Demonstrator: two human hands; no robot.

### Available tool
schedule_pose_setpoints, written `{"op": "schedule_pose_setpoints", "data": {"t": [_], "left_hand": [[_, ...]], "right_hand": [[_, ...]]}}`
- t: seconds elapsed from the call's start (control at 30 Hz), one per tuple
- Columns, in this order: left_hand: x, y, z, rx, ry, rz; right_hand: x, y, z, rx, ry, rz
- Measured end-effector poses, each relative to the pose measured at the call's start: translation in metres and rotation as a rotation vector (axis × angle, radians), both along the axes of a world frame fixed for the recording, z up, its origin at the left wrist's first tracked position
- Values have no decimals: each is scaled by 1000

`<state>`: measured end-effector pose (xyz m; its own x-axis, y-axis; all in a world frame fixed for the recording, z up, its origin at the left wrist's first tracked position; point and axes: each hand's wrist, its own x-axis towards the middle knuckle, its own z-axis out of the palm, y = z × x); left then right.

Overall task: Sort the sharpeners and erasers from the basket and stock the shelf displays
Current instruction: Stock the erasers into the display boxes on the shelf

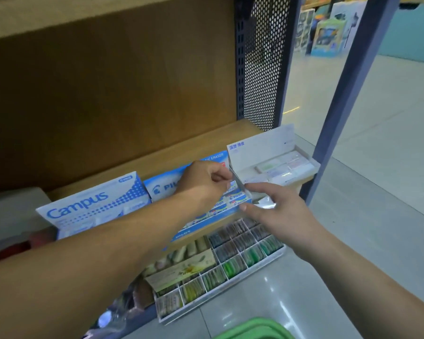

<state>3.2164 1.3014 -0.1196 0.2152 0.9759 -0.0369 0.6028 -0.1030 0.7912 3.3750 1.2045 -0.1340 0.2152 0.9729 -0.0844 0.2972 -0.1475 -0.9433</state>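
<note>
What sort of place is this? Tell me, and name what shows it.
Probably a stationery shop: Campus display box and Pilot eraser box on a wooden shelf, toy boxes stacked across the aisle.

"Campus" on left box (93,204); "PILOT" on blue box (167,185).

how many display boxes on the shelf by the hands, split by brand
Campus box: 1
Pilot eraser box: 1
white eraser box with blue Chinese label: 1
Total: 3
</note>
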Motion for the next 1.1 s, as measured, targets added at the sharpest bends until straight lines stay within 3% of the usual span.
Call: {"op": "schedule_pose_setpoints", "data": {"t": [0.1,0.2,0.3,0.43,0.5,0.6,0.73,0.9,1.1], "left_hand": [[2,-7,0,27,98,-46],[2,-12,3,16,93,-64],[-10,-16,13,19,71,-48],[-39,-43,41,71,169,-146],[-48,-64,58,13,117,-193],[-57,-93,75,-88,-103,-256],[-73,-103,77,-48,-186,-129],[-92,-100,74,-137,-155,-69],[-89,-95,76,-213,-113,-30]], "right_hand": [[-1,-1,1,-25,53,-10],[0,-2,7,-65,151,-28],[2,-4,20,-147,129,15],[-5,-4,42,-231,383,75],[-13,-4,54,-259,494,117],[-29,-5,66,-270,569,254],[-44,-6,72,-263,556,376],[-51,-6,64,-209,405,338],[-52,0,54,-157,379,197]]}}
